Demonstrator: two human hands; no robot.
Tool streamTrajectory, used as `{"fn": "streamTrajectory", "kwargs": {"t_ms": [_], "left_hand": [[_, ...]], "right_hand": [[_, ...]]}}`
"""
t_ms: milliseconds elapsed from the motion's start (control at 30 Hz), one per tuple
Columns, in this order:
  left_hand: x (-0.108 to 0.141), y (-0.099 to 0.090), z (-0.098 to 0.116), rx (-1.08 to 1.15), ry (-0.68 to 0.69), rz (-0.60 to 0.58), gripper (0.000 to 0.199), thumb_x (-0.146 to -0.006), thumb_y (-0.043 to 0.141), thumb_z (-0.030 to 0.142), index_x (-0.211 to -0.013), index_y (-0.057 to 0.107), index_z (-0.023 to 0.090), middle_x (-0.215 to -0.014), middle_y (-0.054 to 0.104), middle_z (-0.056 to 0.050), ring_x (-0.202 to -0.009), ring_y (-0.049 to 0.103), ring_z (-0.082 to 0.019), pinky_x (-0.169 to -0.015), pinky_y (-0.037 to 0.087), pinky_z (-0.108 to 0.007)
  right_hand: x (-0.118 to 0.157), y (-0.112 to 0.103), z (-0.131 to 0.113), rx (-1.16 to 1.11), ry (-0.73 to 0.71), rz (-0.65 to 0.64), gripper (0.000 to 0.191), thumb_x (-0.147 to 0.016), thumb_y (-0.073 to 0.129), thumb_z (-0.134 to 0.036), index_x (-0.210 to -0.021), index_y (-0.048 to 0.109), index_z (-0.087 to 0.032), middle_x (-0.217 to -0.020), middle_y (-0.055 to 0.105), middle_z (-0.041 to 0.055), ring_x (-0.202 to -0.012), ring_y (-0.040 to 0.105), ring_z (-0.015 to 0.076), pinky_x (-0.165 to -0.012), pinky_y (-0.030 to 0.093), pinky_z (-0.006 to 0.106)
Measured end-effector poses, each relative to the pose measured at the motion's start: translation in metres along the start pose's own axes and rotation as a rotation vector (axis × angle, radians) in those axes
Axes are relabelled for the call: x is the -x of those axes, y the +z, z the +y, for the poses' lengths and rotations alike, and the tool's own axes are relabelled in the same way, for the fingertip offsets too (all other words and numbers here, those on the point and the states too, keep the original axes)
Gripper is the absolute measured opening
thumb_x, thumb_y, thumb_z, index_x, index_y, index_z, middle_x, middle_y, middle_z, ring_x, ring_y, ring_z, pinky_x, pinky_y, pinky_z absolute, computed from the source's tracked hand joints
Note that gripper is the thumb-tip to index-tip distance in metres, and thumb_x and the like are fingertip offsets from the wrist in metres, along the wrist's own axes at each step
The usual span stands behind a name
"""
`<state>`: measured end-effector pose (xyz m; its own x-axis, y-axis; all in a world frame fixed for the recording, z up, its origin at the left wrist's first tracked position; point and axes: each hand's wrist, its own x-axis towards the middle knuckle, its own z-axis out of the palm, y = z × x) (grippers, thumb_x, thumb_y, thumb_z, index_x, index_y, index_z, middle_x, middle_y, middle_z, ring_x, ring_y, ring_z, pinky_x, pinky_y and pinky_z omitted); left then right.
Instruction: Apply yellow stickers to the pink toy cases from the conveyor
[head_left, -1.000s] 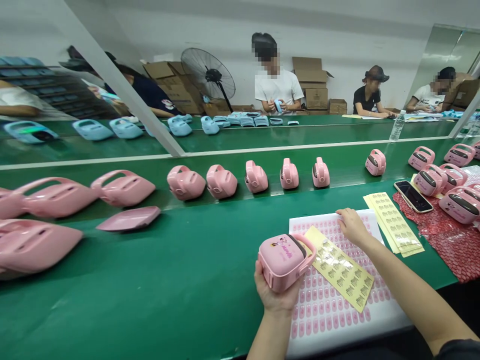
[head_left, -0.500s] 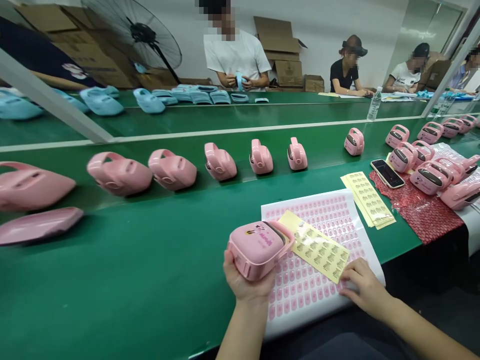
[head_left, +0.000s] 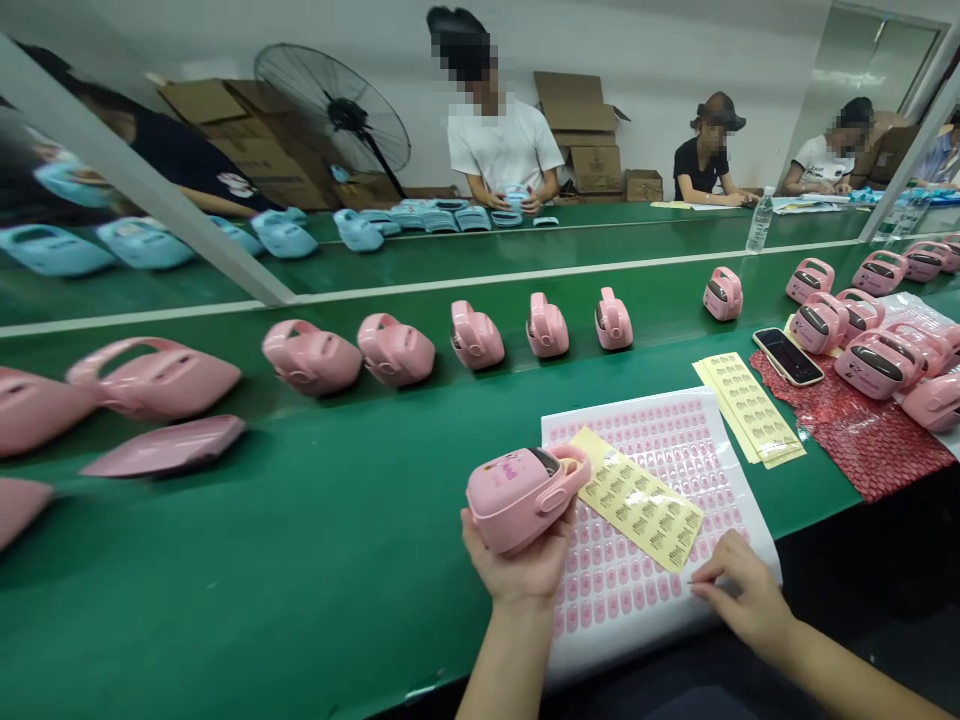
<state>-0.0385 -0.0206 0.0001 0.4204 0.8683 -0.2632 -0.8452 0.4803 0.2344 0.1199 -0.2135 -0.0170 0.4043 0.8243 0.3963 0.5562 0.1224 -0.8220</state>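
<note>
My left hand (head_left: 521,572) holds a pink handled device (head_left: 525,492) from below, tilted, above the near edge of the green table. My right hand (head_left: 739,597) rests at the near right corner of a white sheet of pink stickers (head_left: 652,560), thumb and forefinger pinched at its edge. Whether a sticker is between the fingers cannot be made out. A yellow label sheet (head_left: 641,502) lies slanted on the white sheet, between the device and my right hand.
A row of pink devices (head_left: 480,337) stands on the green belt (head_left: 375,300). A stack of yellow label sheets (head_left: 750,408), a phone (head_left: 787,356) and more pink devices on red wrap (head_left: 862,440) lie right. Several people work across the table with blue devices (head_left: 285,237).
My right hand came off the far part of the sticker sheet to its near right corner and now pinches there. The device in my left hand has tilted.
</note>
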Motion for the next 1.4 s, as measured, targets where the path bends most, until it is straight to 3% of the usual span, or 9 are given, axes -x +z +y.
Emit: {"fn": "streamTrajectory", "kwargs": {"t_ms": [133,233,433,633,833,1067,1200,1300,1400], "left_hand": [[0.012,0.007,-0.02,0.093,0.003,-0.05,0.054,-0.075,0.049,0.04,-0.126,0.043,0.022,-0.114,0.062,-0.011,-0.102,0.059,-0.029,-0.083,0.05,-0.043],[0.022,0.019,-0.039,0.139,-0.038,-0.13,0.059,-0.074,0.049,0.037,-0.13,0.039,0.021,-0.117,0.061,-0.012,-0.105,0.058,-0.029,-0.083,0.05,-0.039],[0.032,0.035,-0.054,0.187,-0.134,-0.009,0.065,-0.071,0.05,0.04,-0.13,0.04,0.015,-0.114,0.06,-0.016,-0.09,0.063,-0.026,-0.076,0.051,-0.034],[0.032,0.031,-0.054,0.185,-0.116,-0.012,0.06,-0.071,0.05,0.039,-0.125,0.047,0.016,-0.107,0.063,-0.014,-0.088,0.063,-0.025,-0.078,0.05,-0.034],[0.031,0.028,-0.058,0.228,-0.144,-0.012,0.055,-0.073,0.048,0.037,-0.123,0.049,0.015,-0.095,0.064,-0.011,-0.085,0.063,-0.023,-0.076,0.051,-0.031],[0.034,0.03,-0.058,0.251,-0.167,0.044,0.062,-0.071,0.048,0.038,-0.127,0.042,0.012,-0.099,0.063,-0.013,-0.086,0.063,-0.024,-0.075,0.052,-0.03],[0.035,0.034,-0.057,0.237,-0.189,-0.032,0.06,-0.072,0.046,0.038,-0.127,0.043,0.014,-0.1,0.063,-0.013,-0.085,0.064,-0.024,-0.074,0.052,-0.031],[0.035,0.038,-0.056,0.229,-0.183,0.011,0.056,-0.075,0.044,0.036,-0.126,0.045,0.014,-0.096,0.064,-0.013,-0.081,0.064,-0.023,-0.07,0.053,-0.032],[0.035,0.042,-0.056,0.224,-0.17,0.076,0.056,-0.076,0.042,0.036,-0.127,0.042,0.013,-0.096,0.064,-0.014,-0.082,0.064,-0.024,-0.069,0.053,-0.032]], "right_hand": [[-0.042,0.012,-0.03,-0.49,0.343,0.131,0.026,-0.074,0.063,-0.044,-0.062,0.06,-0.021,-0.059,0.054,-0.0013,-0.056,0.05,0.0142,-0.054,0.043,0.028],[-0.073,0.038,-0.055,-0.717,0.376,0.205,0.029,-0.067,0.069,-0.047,-0.061,0.06,-0.021,-0.061,0.052,-0.0023,-0.059,0.05,0.0135,-0.057,0.043,0.028],[-0.092,0.067,-0.07,-0.546,0.326,0.208,0.022,-0.065,0.07,-0.041,-0.059,0.064,-0.021,-0.067,0.051,-0.0001,-0.063,0.048,0.0142,-0.058,0.04,0.027],[-0.09,0.065,-0.064,-0.386,0.239,0.215,0.019,-0.07,0.066,-0.037,-0.059,0.064,-0.022,-0.065,0.051,-0.0005,-0.062,0.048,0.0144,-0.059,0.042,0.028],[-0.092,0.064,-0.061,-0.169,-0.012,0.253,0.015,-0.076,0.06,-0.025,-0.062,0.059,-0.022,-0.068,0.049,0.0005,-0.068,0.05,0.0166,-0.065,0.043,0.032],[-0.093,0.057,-0.061,0.055,-0.163,0.165,0.018,-0.082,0.053,-0.022,-0.065,0.06,-0.023,-0.066,0.048,0.0018,-0.068,0.048,0.0181,-0.064,0.041,0.034],[-0.094,0.055,-0.063,-0.171,-0.108,0.112,0.015,-0.08,0.055,-0.023,-0.065,0.059,-0.023,-0.069,0.053,0.002,-0.077,0.053,0.0197,-0.072,0.044,0.036],[-0.097,0.053,-0.064,-0.392,0.016,0.085,0.017,-0.08,0.056,-0.027,-0.064,0.056,-0.022,-0.068,0.057,0.0015,-0.077,0.056,0.0191,-0.074,0.045,0.035],[-0.099,0.052,-0.066,-0.419,0.088,0.066,0.018,-0.079,0.056,-0.029,-0.063,0.057,-0.022,-0.066,0.057,0.0011,-0.075,0.056,0.0189,-0.073,0.045,0.034]]}}
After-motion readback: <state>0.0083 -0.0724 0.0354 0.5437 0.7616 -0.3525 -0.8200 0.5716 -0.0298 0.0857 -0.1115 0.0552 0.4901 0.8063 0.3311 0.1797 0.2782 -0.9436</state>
